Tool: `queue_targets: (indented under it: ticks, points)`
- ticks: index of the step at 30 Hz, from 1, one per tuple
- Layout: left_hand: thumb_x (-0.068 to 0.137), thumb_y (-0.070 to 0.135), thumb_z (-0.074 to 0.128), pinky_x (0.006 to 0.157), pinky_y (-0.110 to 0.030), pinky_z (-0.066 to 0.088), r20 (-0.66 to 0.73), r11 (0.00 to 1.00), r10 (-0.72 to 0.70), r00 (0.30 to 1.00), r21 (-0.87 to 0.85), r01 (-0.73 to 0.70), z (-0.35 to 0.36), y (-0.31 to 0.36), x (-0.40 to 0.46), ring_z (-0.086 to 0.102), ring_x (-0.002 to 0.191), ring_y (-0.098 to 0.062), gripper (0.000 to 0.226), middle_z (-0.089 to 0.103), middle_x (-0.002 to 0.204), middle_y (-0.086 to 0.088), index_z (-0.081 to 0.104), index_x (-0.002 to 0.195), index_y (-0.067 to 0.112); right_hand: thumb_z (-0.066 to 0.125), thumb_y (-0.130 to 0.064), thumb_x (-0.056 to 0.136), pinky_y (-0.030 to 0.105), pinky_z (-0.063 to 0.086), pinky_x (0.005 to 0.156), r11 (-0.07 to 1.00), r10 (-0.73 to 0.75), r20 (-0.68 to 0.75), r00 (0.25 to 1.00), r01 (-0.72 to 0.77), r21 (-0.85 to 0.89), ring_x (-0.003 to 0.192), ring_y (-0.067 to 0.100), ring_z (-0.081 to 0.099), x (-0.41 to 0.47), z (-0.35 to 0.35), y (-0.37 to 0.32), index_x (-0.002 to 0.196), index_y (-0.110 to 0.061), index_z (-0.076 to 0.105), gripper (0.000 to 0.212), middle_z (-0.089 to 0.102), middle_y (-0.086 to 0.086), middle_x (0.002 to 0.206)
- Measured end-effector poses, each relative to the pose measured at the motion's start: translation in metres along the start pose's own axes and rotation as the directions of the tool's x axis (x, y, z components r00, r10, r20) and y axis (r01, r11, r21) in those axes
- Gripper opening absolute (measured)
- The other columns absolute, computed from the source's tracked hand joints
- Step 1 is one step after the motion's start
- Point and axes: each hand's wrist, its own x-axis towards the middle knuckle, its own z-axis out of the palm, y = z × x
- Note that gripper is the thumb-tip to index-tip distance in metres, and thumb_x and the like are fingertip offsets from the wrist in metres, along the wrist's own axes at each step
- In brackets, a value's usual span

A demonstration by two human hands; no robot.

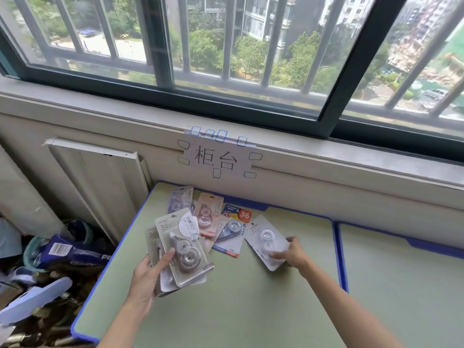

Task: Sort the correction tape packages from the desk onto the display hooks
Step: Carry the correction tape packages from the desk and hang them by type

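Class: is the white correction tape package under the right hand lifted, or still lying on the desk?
Cannot tell for sure: white package looks flat on the desk, right hand gripping its near corner.

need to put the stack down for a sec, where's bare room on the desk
Bare: the near half of the left desk between both forearms, and the whole right desk. Crowded: the far-left corner under the paper sign, where loose packages overlap, beside the white package.

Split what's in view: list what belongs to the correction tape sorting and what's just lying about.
Job:
beige packages gripped in left hand
white package under right hand
pink package
blue package
purple package

Lying about:
paper sign
floor clutter
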Motion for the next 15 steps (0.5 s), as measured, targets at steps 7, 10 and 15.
queue_targets:
  ticks: [7, 10, 15]
  points:
    - [0.070, 0.022, 0.083, 0.087, -0.042, 0.057, 0.200, 0.997, -0.034, 0.979, 0.076, 0.020, 0.050, -0.018, -0.012, 0.071, 0.091, -0.029, 0.049, 0.073, 0.109, -0.016, 0.066, 0.112, 0.003, 0.075, -0.005, 0.080, 0.037, 0.051, 0.074, 0.904, 0.057, -0.093, 0.994, -0.011, 0.428, 0.084, 0.023, 0.062, -0.061, -0.038, 0.055, 0.106, -0.008, 0.046, 0.039, 0.060, 0.008, 0.100]
    - [0.068, 0.025, 0.087, 0.075, -0.033, 0.061, 0.323, 0.992, -0.047, 0.945, 0.125, 0.006, 0.084, -0.031, -0.027, 0.073, 0.091, -0.026, 0.051, 0.074, 0.108, -0.013, 0.067, 0.112, 0.008, 0.072, -0.008, 0.083, 0.031, 0.053, 0.076, 0.824, 0.050, -0.115, 0.992, 0.024, 0.566, 0.085, 0.022, 0.065, -0.090, -0.055, 0.078, 0.110, -0.008, 0.048, 0.037, 0.065, 0.010, 0.104]
    - [0.034, 0.056, 0.094, 0.089, -0.041, 0.056, 0.488, 0.973, -0.091, 0.868, 0.230, -0.028, 0.148, -0.055, -0.067, 0.071, 0.099, -0.028, 0.097, 0.074, 0.107, -0.010, 0.067, 0.113, 0.008, 0.059, -0.015, 0.094, 0.026, 0.053, 0.069, 0.682, -0.006, -0.222, 0.975, 0.167, 0.713, 0.077, 0.017, 0.062, -0.155, -0.095, 0.120, 0.103, -0.007, 0.057, 0.012, 0.065, 0.008, 0.089]
